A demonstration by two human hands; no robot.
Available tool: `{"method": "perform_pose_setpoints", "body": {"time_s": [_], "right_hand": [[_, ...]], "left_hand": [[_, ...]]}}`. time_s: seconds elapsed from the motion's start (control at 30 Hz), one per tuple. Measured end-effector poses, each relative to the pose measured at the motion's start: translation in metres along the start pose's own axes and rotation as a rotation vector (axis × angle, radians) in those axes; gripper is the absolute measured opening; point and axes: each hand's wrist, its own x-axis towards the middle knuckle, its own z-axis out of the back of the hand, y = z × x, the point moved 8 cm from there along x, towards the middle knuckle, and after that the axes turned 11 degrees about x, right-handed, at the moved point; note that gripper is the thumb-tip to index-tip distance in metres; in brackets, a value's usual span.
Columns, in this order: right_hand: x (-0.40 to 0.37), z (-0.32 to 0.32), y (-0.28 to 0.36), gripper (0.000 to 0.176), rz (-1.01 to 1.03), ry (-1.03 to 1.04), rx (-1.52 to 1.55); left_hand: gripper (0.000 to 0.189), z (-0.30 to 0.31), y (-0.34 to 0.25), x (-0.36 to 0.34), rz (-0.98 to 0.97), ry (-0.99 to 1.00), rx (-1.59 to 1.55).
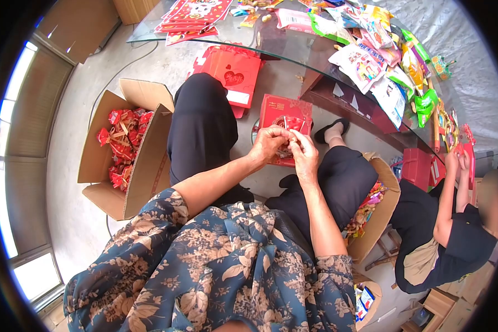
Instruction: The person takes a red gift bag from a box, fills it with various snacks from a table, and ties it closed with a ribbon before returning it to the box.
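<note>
My left hand (269,142) and my right hand (305,155) meet in front of me between my knees. On both, thumb and fingers are pinched together, the tips nearly touching. What they pinch is too small to make out. Right below and behind the fingers is a shiny red packet (287,123) with pale markings, partly hidden by my hands. It overlaps a red printed gift box (272,105) in this view.
Left of my knee stands an open carton (100,160) of red wrapped bundles. Red gift bags (235,73) lie ahead. A glass table (282,52) carries snack packets (362,63) and red cards (192,15). At right, a carton (390,191) holds sweets; a co-worker (451,232) sits beyond.
</note>
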Motion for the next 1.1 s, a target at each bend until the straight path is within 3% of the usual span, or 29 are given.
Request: {"method": "perform_pose_setpoints", "body": {"time_s": [0.07, 0.1, 0.2, 0.27, 0.5, 0.87, 1.1], "right_hand": [[-0.001, -0.003, 0.004, 0.023, 0.124, 0.04, -0.062], [0.0, -0.002, -0.001, 0.023, 0.074, 0.029, 0.008], [-0.001, 0.002, -0.015, 0.025, -0.054, 0.005, 0.183], [-0.001, 0.003, -0.024, 0.027, -0.112, 0.008, 0.253], [-0.001, 0.005, -0.013, 0.022, -0.08, -0.006, 0.144], [0.004, 0.01, -0.006, 0.008, -0.023, -0.03, 0.156], [0.011, 0.018, -0.011, 0.012, -0.183, 0.079, 0.157]], "left_hand": [[0.011, 0.0, -0.003, 0.0, -0.102, -0.027, 0.087], [0.01, 0.0, -0.006, 0.0, -0.153, -0.039, 0.132], [0.005, -0.005, 0.007, -0.001, -0.004, -0.002, 0.083], [0.003, -0.007, 0.006, 0.001, -0.005, 0.028, 0.0], [0.015, -0.005, -0.008, -0.001, 0.037, 0.01, -0.001], [0.006, -0.01, -0.008, 0.001, 0.028, 0.099, 0.101], [0.003, -0.01, -0.017, 0.0, 0.058, 0.152, 0.169]]}}
